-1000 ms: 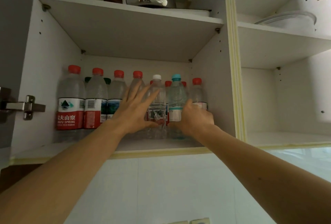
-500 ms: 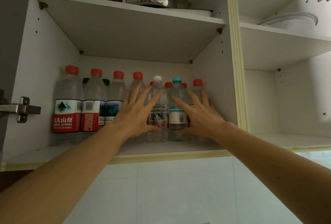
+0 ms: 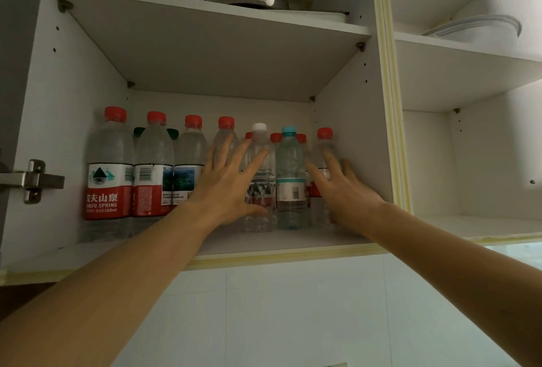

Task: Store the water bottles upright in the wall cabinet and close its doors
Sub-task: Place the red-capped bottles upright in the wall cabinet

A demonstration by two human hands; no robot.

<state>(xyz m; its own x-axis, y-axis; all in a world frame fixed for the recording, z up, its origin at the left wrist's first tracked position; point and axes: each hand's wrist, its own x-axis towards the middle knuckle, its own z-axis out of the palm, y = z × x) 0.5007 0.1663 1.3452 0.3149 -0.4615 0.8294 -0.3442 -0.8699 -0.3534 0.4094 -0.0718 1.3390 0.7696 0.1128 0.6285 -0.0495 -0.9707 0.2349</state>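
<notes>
Spreading fingers: left hand (image 3: 231,187) and right hand (image 3: 343,190), both splayed flat, gripping nothing.
Risk: nudged white-capped bottle (image 3: 260,179) could topple neighbours.

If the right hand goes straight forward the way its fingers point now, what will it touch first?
Most likely the red-capped bottle at the right end: the right hand has its fingers spread just before it. Whether they already touch cannot be told.

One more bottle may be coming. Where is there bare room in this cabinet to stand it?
The lower right compartment shows a bare floor past the divider. A bare strip of the bottle shelf runs along its front edge. Behind that it is crowded: bottles stand wall to wall, with the left hand and right hand spread open against them.
</notes>
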